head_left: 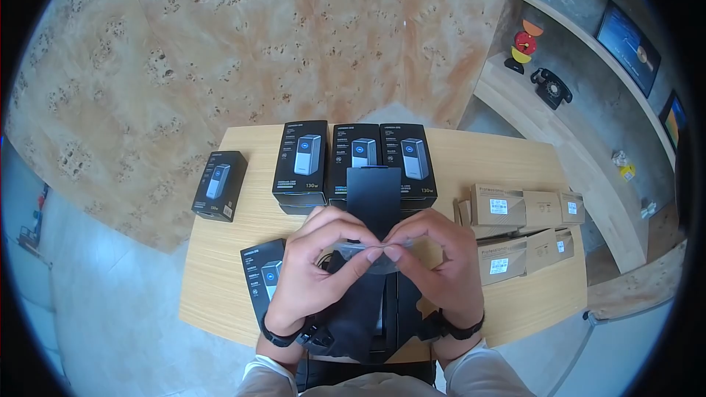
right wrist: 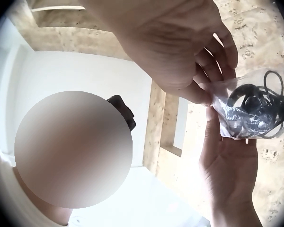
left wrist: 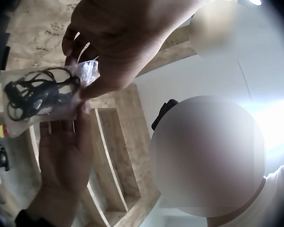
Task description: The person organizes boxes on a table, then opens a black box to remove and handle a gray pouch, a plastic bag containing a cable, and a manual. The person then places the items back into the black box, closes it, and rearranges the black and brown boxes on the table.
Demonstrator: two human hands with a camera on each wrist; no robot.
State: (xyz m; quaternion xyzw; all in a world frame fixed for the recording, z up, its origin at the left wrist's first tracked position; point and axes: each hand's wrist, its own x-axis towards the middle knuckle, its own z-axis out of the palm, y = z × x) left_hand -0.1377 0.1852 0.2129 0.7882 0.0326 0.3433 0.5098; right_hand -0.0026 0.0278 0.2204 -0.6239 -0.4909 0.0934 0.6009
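A clear plastic bag (left wrist: 19,78) with a coiled black cable (left wrist: 40,97) inside is held up between my two hands. My left hand (head_left: 318,261) pinches its edge between thumb and fingertips. The right hand (head_left: 446,265) pinches the same edge, the two thumb tips nearly meeting in the head view. In the right wrist view the cable bundle (right wrist: 260,106) hangs on the far side of the fingers. Below the hands lie an opened black box, its long dark flap (head_left: 373,195) standing toward the back, and a dark soft piece (head_left: 346,316), both partly hidden by my hands.
Several black printed boxes (head_left: 301,158) stand stacked at the table's back, with one box (head_left: 219,185) at the back left and another (head_left: 259,268) beside my left wrist. Brown cartons (head_left: 500,206) are stacked on the right of the wooden table (head_left: 213,272).
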